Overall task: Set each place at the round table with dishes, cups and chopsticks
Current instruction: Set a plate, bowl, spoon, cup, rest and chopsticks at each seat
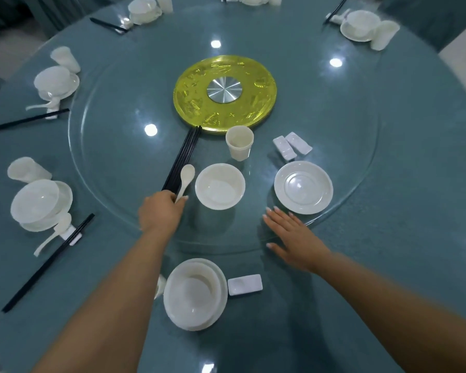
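The big round desk [388,238] has a glass turning top [119,146], so spare things can spin round to whoever needs them. On it wait a plate [303,187], a bowl [220,186], a cup [239,142] and black chopsticks [183,160]. Near the edge, one place has a bowl on a plate [195,294] and a rest [244,284]. The left hand [160,214] has its fingers pinching a spoon [184,181], likely for that place. The right hand [291,236] lies flat, fingers wide, on the glass.

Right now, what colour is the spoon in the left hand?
White spoon, head view.
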Demonstrator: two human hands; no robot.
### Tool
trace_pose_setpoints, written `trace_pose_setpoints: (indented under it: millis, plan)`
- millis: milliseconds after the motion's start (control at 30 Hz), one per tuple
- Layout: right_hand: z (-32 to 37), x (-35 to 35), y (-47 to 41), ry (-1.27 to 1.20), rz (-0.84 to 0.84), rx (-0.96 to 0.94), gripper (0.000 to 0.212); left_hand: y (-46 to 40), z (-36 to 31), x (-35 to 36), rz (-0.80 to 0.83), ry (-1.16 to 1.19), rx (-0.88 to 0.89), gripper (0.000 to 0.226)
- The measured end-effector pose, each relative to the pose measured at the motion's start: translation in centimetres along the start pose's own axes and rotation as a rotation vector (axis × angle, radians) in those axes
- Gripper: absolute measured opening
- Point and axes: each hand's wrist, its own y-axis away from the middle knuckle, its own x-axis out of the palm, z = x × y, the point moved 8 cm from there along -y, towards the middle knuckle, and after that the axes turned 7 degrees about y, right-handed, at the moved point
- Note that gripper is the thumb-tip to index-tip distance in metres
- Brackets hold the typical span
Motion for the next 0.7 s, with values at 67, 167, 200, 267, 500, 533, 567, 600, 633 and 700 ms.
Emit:
trace_pose_setpoints:
  millis: [67, 167, 200, 267, 500, 533, 567, 600, 633, 700]
  plan:
    - [-0.3, 0.0, 0.1, 0.003, -0.005, -0.004, 0.069, -0.4, -0.2, 0.2, 0.011, -0.049, -0.026, 0.04]
    - [-0.6, 0.0, 0.2, 0.003, -0.018, -0.007, 0.072, -0.5, -0.4, 0.4, 0.027, -0.121, -0.057, 0.038]
    - [-0.8, 0.1, 0.2, 0.002, -0.014, -0.001, 0.074, -0.4, -0.5, 0.6, 0.03, -0.134, -0.067, 0.037]
    - [-1.0, 0.2, 0.3, -0.014, -0.02, 0.011, 0.075, -0.4, -0.7, 0.8, 0.032, -0.145, -0.077, 0.034]
    - [-1.5, -0.3, 0.4, -0.082, -0.066, 0.062, 0.079, 0.0, -1.4, 0.9, 0.018, -0.099, -0.088, 0.03]
    - [-1.5, -0.3, 0.4, -0.089, -0.074, 0.065, 0.079, 0.2, -1.4, 0.9, 0.018, -0.103, -0.083, 0.03]
    - [-1.5, -0.3, 0.5, -0.086, -0.075, 0.066, 0.079, 0.4, -1.5, 0.9, 0.017, -0.114, -0.071, 0.03]
    - [-1.5, -0.3, 0.5, -0.076, -0.071, 0.063, 0.079, 0.6, -1.6, 1.0, 0.016, -0.125, -0.06, 0.03]
    - [-1.5, -0.4, 0.6, -0.066, -0.066, 0.058, 0.077, 0.8, -1.6, 0.9, 0.011, -0.129, -0.051, 0.03]
    - [-1.6, -0.6, 0.6, -0.07, -0.054, 0.057, 0.071, 1.2, -1.6, 0.7, -0.008, -0.1, -0.053, 0.028]
